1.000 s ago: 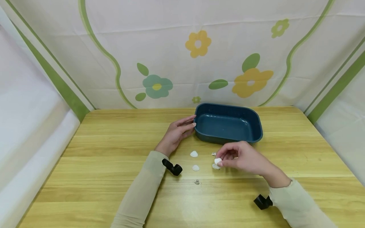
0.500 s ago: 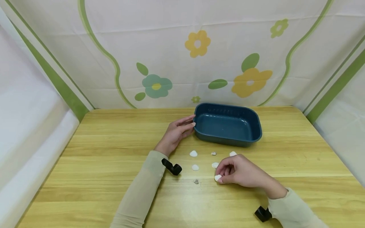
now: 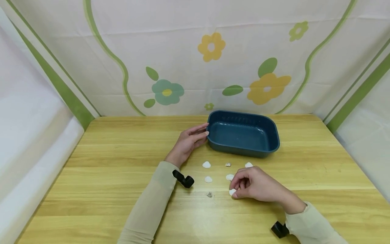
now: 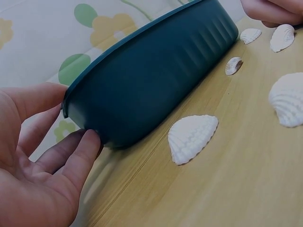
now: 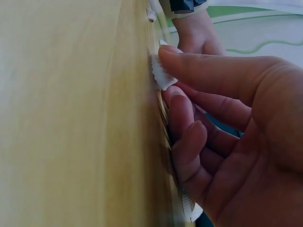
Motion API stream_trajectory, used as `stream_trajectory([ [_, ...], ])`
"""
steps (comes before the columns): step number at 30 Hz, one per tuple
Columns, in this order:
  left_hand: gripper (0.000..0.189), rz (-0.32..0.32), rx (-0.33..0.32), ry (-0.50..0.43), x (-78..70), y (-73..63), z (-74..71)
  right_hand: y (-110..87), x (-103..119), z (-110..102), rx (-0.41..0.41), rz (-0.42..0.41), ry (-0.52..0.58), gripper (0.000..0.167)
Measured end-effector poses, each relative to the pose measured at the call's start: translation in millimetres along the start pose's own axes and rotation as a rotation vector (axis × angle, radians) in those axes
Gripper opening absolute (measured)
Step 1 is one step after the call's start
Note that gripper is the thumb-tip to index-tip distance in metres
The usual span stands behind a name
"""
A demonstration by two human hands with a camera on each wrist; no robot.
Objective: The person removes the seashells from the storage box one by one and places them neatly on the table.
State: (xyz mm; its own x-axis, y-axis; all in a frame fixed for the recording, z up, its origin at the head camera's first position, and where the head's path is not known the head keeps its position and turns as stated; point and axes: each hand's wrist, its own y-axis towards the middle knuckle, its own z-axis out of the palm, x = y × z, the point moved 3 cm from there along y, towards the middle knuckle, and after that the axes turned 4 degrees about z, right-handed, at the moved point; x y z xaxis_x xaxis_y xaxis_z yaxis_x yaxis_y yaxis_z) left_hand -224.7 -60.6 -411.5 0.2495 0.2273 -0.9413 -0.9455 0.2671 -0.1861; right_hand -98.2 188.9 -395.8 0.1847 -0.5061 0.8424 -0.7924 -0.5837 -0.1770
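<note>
At the table's middle my right hand [image 3: 259, 184] pinches a white seashell [image 3: 233, 192] between thumb and fingers, low at the tabletop. In the right wrist view that ribbed shell [image 5: 162, 71] shows beside the thumb. My left hand [image 3: 188, 140] touches the left end of a dark teal basin [image 3: 240, 152] with fairly straight fingers. In the left wrist view, one of its fingertips lies at the rim and another against the lower wall. White shells [image 3: 206, 164], [image 3: 208, 179], [image 3: 230, 177] and a small shell [image 3: 228, 164] lie between the hands and basin.
Another white shell [image 3: 248, 165] lies behind my right hand, partly covered by it. A small greyish shell [image 3: 209, 194] lies nearest the front. The wooden table [image 3: 122, 145] meets a flower-printed cloth [image 3: 182, 51] at the back.
My right hand has moved toward the table's front with the pinched shell and is now low at the tabletop, uncovering shells behind it. The left hand stays at the basin.
</note>
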Motion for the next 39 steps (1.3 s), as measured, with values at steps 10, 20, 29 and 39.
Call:
stream_trajectory([
  [10, 0.042, 0.009, -0.023, 0.011, 1.5, 0.5, -0.6, 0.3, 0, 0, -0.011, 0.004, -0.029, 0.014],
  [20, 0.042, 0.01, -0.024, 0.017, 2.0, 0.7, -0.6, -0.8, -1, -2, 0.0, 0.027, -0.015, 0.016],
  [29, 0.042, 0.014, -0.025, 0.019, 1.9, -0.1, 0.0, -0.6, -2, -4, -0.015, 0.023, -0.005, 0.015],
  [39, 0.041, 0.018, -0.026, 0.018, 1.0, 0.6, -0.1, -2.1, -4, -12, -0.044, 0.127, 0.099, 0.02],
])
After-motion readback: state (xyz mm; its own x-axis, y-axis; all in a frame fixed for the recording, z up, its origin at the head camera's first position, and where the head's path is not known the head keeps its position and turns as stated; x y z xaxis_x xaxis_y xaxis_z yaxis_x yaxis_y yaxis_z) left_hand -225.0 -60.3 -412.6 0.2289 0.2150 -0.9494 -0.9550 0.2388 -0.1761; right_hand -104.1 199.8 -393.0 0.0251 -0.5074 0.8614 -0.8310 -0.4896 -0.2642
